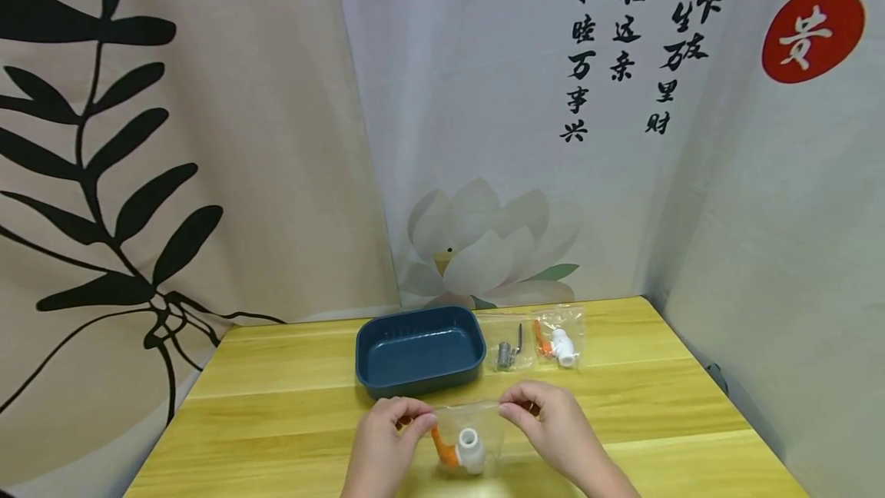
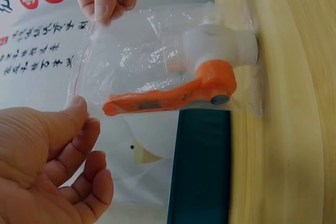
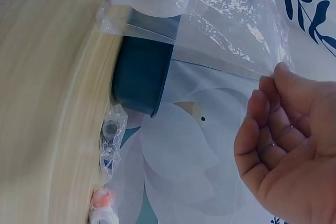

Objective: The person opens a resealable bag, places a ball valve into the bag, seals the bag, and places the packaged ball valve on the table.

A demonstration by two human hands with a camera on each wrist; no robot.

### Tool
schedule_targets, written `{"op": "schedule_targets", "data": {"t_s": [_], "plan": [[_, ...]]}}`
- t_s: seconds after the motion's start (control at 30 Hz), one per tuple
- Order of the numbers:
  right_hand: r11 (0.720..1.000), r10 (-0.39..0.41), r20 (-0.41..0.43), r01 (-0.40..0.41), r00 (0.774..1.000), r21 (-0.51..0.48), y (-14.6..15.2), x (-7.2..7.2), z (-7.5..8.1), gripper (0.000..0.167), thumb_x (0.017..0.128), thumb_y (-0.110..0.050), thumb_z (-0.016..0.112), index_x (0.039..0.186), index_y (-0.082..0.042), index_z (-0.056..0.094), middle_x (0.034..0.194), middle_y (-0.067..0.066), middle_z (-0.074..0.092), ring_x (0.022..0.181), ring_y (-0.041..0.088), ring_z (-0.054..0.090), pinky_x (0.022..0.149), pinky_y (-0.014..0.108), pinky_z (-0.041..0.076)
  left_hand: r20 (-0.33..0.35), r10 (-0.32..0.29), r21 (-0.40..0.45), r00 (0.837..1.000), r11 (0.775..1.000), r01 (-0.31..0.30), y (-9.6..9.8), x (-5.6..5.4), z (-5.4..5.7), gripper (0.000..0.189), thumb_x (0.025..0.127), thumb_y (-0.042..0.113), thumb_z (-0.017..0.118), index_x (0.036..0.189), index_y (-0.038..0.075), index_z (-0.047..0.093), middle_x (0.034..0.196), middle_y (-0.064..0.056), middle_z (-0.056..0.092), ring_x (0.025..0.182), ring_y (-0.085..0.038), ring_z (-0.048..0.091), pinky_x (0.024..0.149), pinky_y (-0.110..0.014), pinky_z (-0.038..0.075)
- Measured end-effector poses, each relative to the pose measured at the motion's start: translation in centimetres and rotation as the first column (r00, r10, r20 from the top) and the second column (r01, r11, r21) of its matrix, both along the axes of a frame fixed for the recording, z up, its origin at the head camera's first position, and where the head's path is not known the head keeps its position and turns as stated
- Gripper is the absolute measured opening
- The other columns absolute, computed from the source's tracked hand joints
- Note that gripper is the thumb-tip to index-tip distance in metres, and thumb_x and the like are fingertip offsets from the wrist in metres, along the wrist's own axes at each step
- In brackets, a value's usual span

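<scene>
Near the table's front, a clear plastic bag (image 1: 487, 423) is stretched between both hands. Its upper left corner is pinched between thumb and fingers of my left hand (image 1: 383, 440); my right hand (image 1: 553, 429) pinches the upper right corner. Inside, low in the bag, lies a white plastic valve (image 1: 472, 452) with an orange lever handle (image 2: 157, 99). A thin red line runs along the bag's held edge in the left wrist view. From the right wrist, the bag (image 3: 226, 30) looks taut and shiny, with the handle partly cut off at the top.
Beyond the hands stands a dark blue tray (image 1: 422, 386). To its right lie a bag with grey metal parts (image 1: 505, 356) and another bagged white valve (image 1: 563, 348) with an orange handle. A printed curtain (image 1: 484, 137) hangs behind the wooden table (image 1: 276, 406).
</scene>
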State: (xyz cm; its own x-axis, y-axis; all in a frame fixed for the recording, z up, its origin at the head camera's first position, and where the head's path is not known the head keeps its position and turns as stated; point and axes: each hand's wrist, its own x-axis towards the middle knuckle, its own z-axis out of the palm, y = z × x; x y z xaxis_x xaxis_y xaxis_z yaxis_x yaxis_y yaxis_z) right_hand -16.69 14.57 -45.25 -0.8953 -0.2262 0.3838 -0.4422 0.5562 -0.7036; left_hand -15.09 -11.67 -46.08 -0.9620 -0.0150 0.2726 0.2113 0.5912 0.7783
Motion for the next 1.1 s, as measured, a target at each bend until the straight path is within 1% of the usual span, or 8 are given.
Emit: {"op": "schedule_targets", "data": {"t_s": [0.13,0.23,0.37,0.53,0.77,0.87,1.0,1.1], "plan": [[1.0,-0.001,0.01,0.0,1.0,0.007,0.14,0.12,0.13,0.004,0.097,-0.021,0.08,0.093,-0.02,0.079,0.088,-0.015,0.075,0.077,-0.006,0.062,0.07,0.022,0.057,-0.047,0.012,-0.075,0.999,0.997,-0.016,-0.3,0.06,-0.05,0.006,0.092,0.028,0.083,0.091,0.024,0.079,0.085,0.015,0.07,0.083,-0.005,0.057,0.072,-0.022,0.049],[1.0,-0.008,0.031,0.007,0.999,0.011,0.28,0.19,0.17,0.005,0.097,-0.023,0.079,0.094,-0.019,0.079,0.089,-0.015,0.076,0.078,-0.005,0.062,0.071,0.022,0.057,-0.078,0.019,-0.098,0.997,0.995,-0.026,-0.42,0.1,-0.19,0.005,0.092,0.028,0.083,0.091,0.025,0.079,0.085,0.016,0.07,0.084,-0.007,0.058,0.072,-0.022,0.048],[1.0,-0.023,0.029,0.023,0.999,0.019,0.39,0.2,0.13,0.005,0.097,-0.024,0.079,0.094,-0.02,0.079,0.089,-0.016,0.076,0.078,-0.006,0.062,0.071,0.022,0.056,-0.132,0.018,-0.09,0.991,0.996,-0.03,-0.46,0.14,-0.23,0.005,0.091,0.025,0.084,0.09,0.025,0.08,0.085,0.017,0.07,0.083,-0.009,0.059,0.07,-0.021,0.047],[0.999,-0.034,0.0,0.034,0.999,0.026,0.49,0.24,0.07,0.006,0.097,-0.025,0.079,0.092,-0.022,0.079,0.088,-0.017,0.076,0.078,-0.006,0.063,0.071,0.023,0.057,-0.188,0.012,-0.067,0.982,0.997,-0.025,-0.35,0.16,-0.12,0.013,0.089,0.018,0.086,0.086,0.027,0.078,0.087,0.019,0.072,0.085,-0.012,0.06,0.07,-0.022,0.047],[0.999,-0.031,-0.021,0.032,0.999,0.025,0.6,0.28,-0.02,0.007,0.097,-0.024,0.079,0.091,-0.019,0.079,0.088,-0.017,0.075,0.077,-0.007,0.062,0.071,0.023,0.057,-0.211,0.009,-0.083,0.978,0.996,-0.027,-0.38,0.12,-0.18,0.017,0.087,0.017,0.088,0.085,0.03,0.078,0.092,0.021,0.072,0.092,-0.004,0.059,0.075,-0.023,0.051],[0.999,-0.031,-0.024,0.032,0.999,0.023,0.61,0.3,-0.04,0.005,0.096,-0.022,0.08,0.091,-0.022,0.079,0.087,-0.018,0.075,0.077,-0.007,0.062,0.071,0.023,0.057,-0.231,0.009,-0.085,0.973,0.996,-0.029,-0.38,0.12,-0.32,0.018,0.086,0.016,0.089,0.084,0.03,0.078,0.092,0.022,0.07,0.093,-0.004,0.058,0.075,-0.023,0.051],[0.999,-0.032,-0.03,0.033,0.999,0.02,0.62,0.3,-0.05,0.01,0.094,-0.019,0.082,0.091,-0.027,0.078,0.087,-0.018,0.075,0.077,-0.007,0.062,0.071,0.023,0.057,-0.268,0.004,-0.093,0.963,0.995,-0.03,-0.35,0.14,-0.45,0.02,0.084,0.014,0.091,0.083,0.03,0.078,0.091,0.022,0.069,0.092,-0.004,0.058,0.076,-0.024,0.051],[0.999,-0.029,-0.03,0.03,0.999,0.017,0.64,0.3,-0.04,0.009,0.095,-0.019,0.082,0.091,-0.027,0.078,0.087,-0.018,0.075,0.077,-0.007,0.063,0.071,0.023,0.057,-0.276,0.0,-0.098,0.961,0.995,-0.028,-0.35,0.15,-0.39,0.02,0.084,0.014,0.091,0.083,0.029,0.078,0.09,0.022,0.069,0.092,-0.005,0.058,0.076,-0.024,0.051]]}}
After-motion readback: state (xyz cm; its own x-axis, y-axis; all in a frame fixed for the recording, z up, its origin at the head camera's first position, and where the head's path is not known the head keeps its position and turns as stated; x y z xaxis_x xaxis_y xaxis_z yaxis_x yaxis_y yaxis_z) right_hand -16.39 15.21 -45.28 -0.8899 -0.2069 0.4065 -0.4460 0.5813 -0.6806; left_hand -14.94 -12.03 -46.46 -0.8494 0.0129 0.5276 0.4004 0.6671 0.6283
